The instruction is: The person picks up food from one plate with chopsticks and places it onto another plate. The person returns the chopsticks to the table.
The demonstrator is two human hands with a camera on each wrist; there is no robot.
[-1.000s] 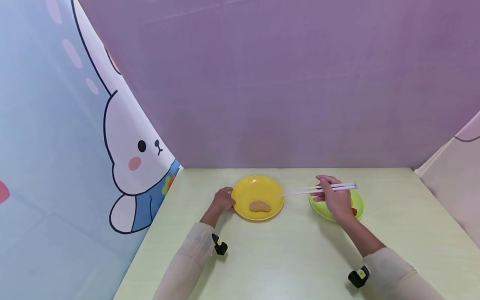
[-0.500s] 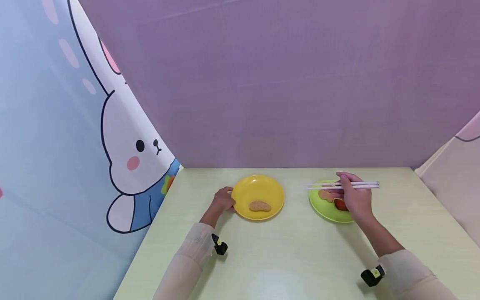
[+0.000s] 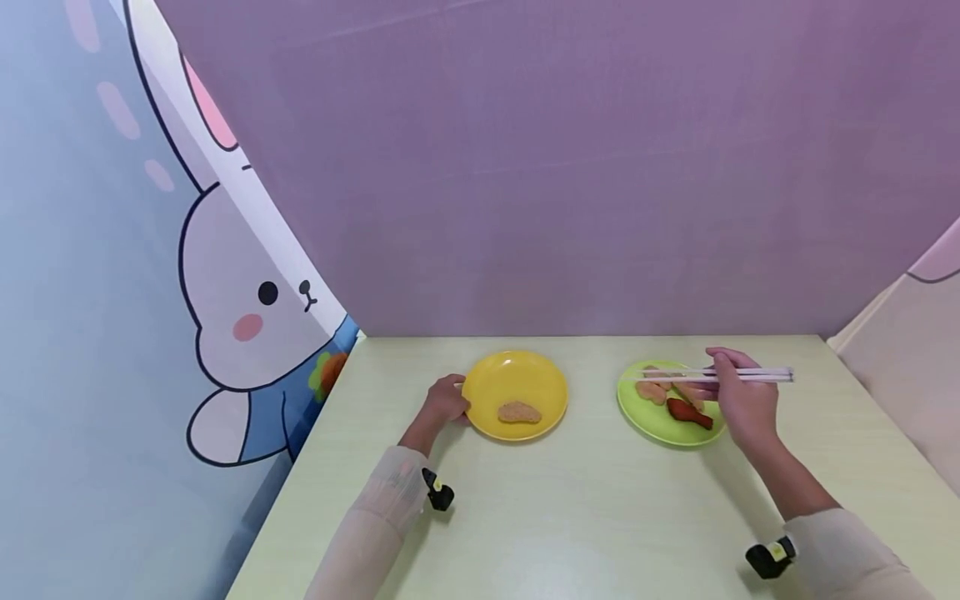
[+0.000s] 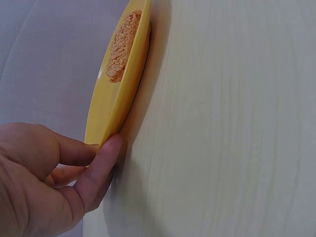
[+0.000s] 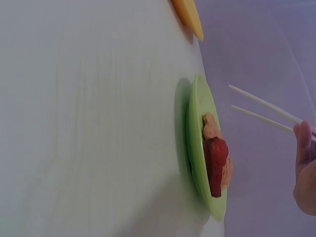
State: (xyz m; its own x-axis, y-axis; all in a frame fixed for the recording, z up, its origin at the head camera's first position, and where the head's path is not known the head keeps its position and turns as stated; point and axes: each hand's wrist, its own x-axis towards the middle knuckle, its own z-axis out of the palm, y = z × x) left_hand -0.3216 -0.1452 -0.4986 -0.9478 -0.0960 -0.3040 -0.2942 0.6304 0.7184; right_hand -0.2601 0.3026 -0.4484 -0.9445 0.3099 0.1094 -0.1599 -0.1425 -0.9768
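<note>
The left hand (image 3: 446,401) pinches the near-left rim of the round yellow plastic plate (image 3: 514,385), which lies on the pale green desk (image 3: 570,517) and carries one crumbed orange nugget (image 3: 519,412). To that plate's right, the right hand (image 3: 745,402) grips a pair of white chopsticks (image 3: 712,376) above the round green plate (image 3: 654,422) of red and orange food pieces (image 3: 688,412). The tips stand apart (nothing between them), so a shallow pinch could let a slick piece slip, I judge.

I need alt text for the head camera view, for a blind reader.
A right hand holds white chopsticks over a green plate of food, while the left hand holds the rim of a yellow plate with one breaded piece.
</note>
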